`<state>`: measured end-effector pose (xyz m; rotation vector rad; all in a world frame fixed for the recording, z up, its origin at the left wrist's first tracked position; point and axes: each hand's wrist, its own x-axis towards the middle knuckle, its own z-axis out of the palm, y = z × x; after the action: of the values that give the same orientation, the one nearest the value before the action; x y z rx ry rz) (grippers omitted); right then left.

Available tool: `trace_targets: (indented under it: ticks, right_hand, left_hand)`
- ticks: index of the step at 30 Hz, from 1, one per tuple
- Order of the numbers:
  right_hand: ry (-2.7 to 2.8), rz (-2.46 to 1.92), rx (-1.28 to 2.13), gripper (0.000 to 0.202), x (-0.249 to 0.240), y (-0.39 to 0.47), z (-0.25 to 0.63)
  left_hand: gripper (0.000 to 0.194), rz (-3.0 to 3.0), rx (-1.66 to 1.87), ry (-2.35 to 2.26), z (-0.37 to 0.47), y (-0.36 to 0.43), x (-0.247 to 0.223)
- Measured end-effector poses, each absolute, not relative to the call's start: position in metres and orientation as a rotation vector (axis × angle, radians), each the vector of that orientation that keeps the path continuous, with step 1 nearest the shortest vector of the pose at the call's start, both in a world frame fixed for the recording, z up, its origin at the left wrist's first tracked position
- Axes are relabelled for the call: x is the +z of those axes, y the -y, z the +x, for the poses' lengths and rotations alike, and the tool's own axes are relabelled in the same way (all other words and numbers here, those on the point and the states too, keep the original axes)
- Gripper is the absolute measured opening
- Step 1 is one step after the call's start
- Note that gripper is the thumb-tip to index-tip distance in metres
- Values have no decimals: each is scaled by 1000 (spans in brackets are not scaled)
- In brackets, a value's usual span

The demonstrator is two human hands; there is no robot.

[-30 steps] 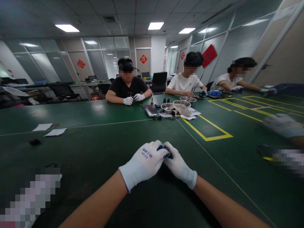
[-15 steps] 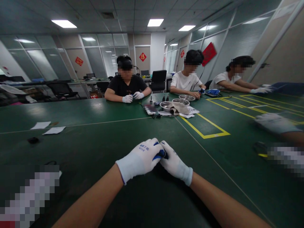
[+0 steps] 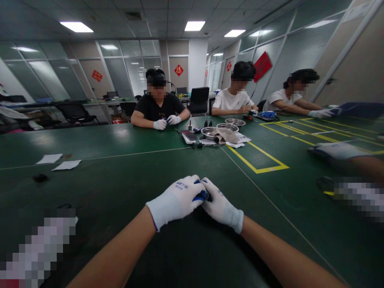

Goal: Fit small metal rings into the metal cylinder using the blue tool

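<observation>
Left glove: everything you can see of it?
The left glove looks like white knit fabric, its light-blue cuff edged dark blue at the wrist. Blue print on its back includes "N518"; blue, perhaps a coating, shows on the inner side of the fingers. It is worn back upward, fingers curled, meeting the right glove around a small dark object, mostly hidden. Whether it touches the green table cannot be told.

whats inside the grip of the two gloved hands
A small dark object shows between the left hand and the right hand. They cover most of it, so its full shape and underside cannot be seen.
</observation>
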<state>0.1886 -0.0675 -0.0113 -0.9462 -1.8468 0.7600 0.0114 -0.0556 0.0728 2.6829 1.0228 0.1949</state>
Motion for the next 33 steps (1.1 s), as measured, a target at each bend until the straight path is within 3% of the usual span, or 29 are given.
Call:
trace_targets:
  ticks: [9, 33]
  right_hand:
    - [1745, -1024, 768, 11, -15, 66, 192]
    - [1678, -1069, 879, 9, -12, 64, 192]
  left_hand:
    - [12, 2206, 585, -855, 4, 49, 81]
    - [21, 1730, 724, -739, 6, 39, 74]
